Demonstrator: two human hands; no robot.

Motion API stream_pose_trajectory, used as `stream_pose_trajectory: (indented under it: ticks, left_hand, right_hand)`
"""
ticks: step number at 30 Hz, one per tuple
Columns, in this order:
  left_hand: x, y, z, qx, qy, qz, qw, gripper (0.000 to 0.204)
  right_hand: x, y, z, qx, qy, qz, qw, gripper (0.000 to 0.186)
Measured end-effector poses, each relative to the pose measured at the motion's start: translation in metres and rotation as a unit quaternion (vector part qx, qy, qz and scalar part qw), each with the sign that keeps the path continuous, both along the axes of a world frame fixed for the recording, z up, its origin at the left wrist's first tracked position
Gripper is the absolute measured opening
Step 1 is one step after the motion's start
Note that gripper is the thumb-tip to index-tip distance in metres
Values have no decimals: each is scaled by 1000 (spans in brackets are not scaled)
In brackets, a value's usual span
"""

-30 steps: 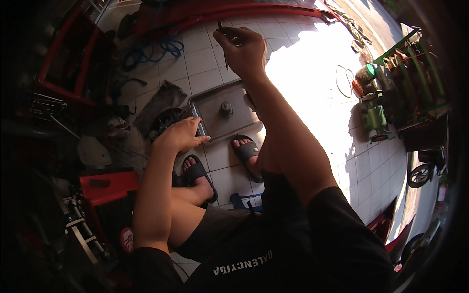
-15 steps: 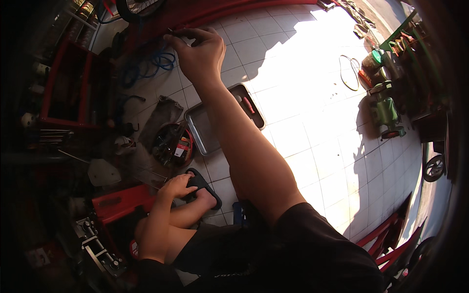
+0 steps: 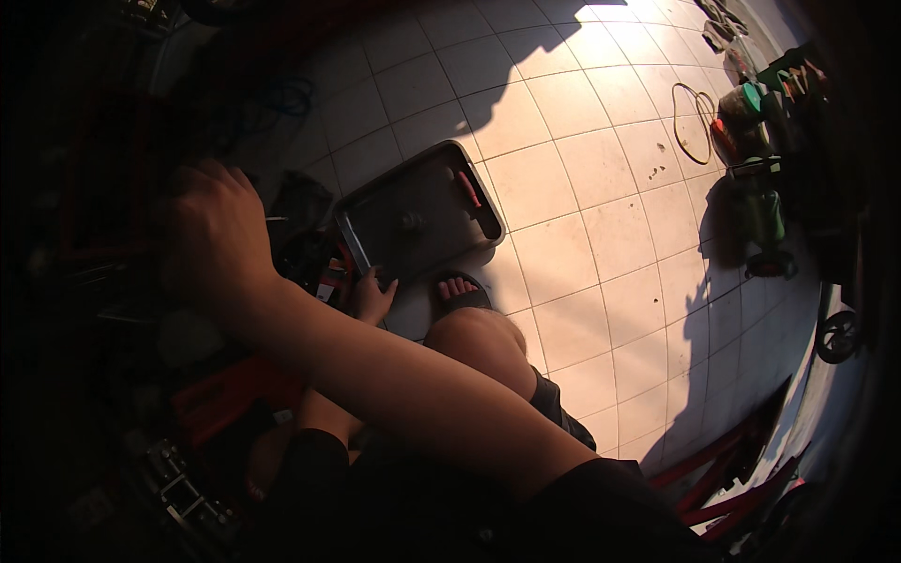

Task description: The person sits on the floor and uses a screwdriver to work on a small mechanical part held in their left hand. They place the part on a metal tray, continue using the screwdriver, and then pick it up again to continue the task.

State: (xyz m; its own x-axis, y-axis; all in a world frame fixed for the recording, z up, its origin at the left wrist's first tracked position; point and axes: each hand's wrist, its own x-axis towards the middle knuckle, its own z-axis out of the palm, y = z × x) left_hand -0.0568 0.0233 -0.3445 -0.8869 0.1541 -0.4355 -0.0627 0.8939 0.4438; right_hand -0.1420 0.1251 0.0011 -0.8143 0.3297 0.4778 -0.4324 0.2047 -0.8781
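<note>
My right arm crosses the picture from the lower right. Its hand [image 3: 218, 211] is over the dark clutter at the left, fingers curled but blurred and shaded; whether anything is in them does not show. Underneath that forearm, my left hand [image 3: 374, 300] reaches to the near left corner of a grey metal tray [image 3: 349, 240] on the floor. Its thumb and forefinger are apart beside the tray's rim, with no clear grip on it. In the tray lie a red-handled tool [image 3: 468, 189] and a small dark lump [image 3: 411, 222].
My sandalled foot [image 3: 458, 289] stands just nearer than the tray. Dark, shaded parts and a red frame [image 3: 211, 394] crowd the left. At the right are a green machine [image 3: 762, 216] and a looped cable [image 3: 693, 122] on white floor tiles [image 3: 601, 216].
My right hand has swung from the far side down to the left. The left hand has left the sandalled foot for the tray's corner. The picture is darker now.
</note>
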Motion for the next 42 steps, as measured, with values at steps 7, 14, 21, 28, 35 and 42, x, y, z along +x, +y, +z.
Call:
stream_pose_trajectory:
  ticks: [7,14,21,28,35,42]
  left_hand:
    - [-37,50,-86,24,127,136,982,100]
    - [-69,86,-87,31,124,212,969,99]
    - [-84,85,-97,31,108,231,966,77]
    - [-92,74,-82,83,27,249,965,63]
    - [-74,0,-55,430,-103,507,740,55]
    - [-71,-78,111,634,-77,505,581,40]
  right_hand:
    - [12,6,-16,190,-48,106,975,10]
    - [5,15,-37,238,-60,143,959,11]
    - [13,27,-30,286,-109,165,938,13]
    - [6,48,-34,316,-146,157,924,16]
    - [-4,51,-37,272,-112,71,953,18]
    - [-1,54,-16,111,-87,-10,990,23]
